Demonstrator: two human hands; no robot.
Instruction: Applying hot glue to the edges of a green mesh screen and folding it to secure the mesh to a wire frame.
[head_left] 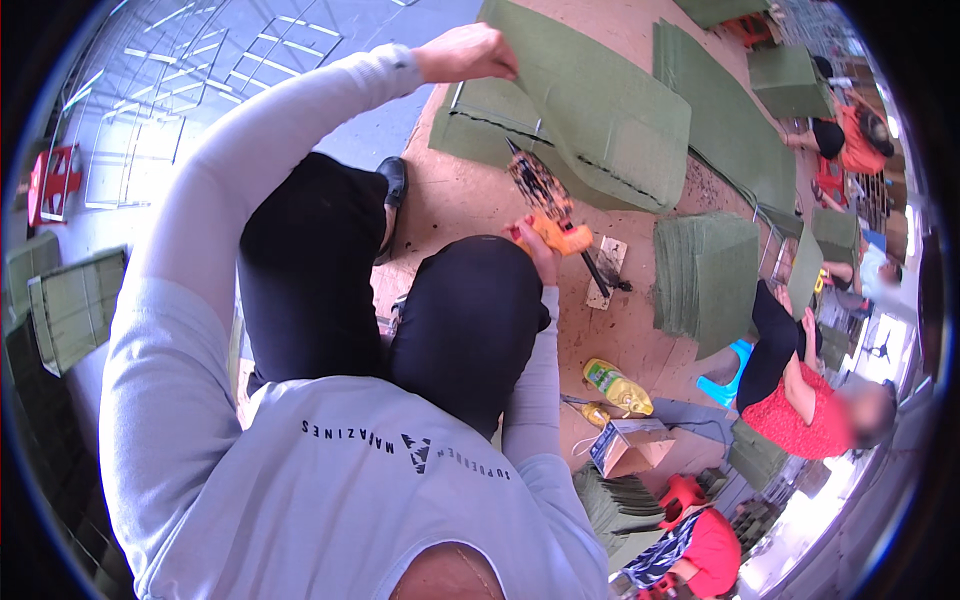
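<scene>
My left hand [465, 53] pinches the edge of a green felt-like sheet [610, 110] and holds that side up. Beneath it lies a green lower layer [465, 135] with a thin metal wire frame [457, 95] on it. A black glue line runs along the layers near their close edge. Beside my right knee, my right hand [540, 255] grips an orange glue gun [560, 232] caked with dark residue. Its nozzle points up and left toward the sheet, and a black stick protrudes from its back end. The grip is partly hidden by my fingers.
A stained board [608, 268] lies right of the glue gun. Stacked green sheets [705, 280] stand farther right, near a yellow bottle [617, 388] and a cardboard box [630, 447]. Wire frames [200, 75] fill the upper left. A person in red [800, 410] sits at the right.
</scene>
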